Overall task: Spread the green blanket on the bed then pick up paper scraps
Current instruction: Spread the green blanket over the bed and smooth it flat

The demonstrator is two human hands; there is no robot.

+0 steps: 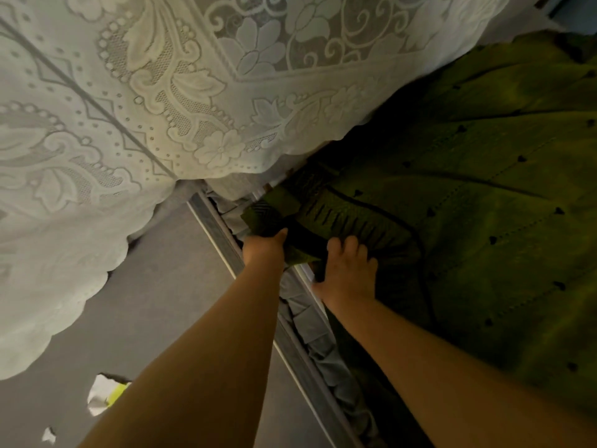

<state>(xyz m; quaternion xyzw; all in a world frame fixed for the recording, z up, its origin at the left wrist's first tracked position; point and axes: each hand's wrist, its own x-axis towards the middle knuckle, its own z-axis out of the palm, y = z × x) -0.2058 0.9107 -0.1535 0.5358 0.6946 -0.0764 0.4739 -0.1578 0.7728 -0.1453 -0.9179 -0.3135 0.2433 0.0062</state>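
Fingers of both hands apparently gripping green blanket corner

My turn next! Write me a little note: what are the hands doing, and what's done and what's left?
Left hand and right hand: each grips the ribbed edge of the green knitted blanket.
Blanket: partly spread on the bed, its edge bunched by the white lace curtain.
Left: smooth the blanket out, then pick up the white paper scraps on the grey floor.
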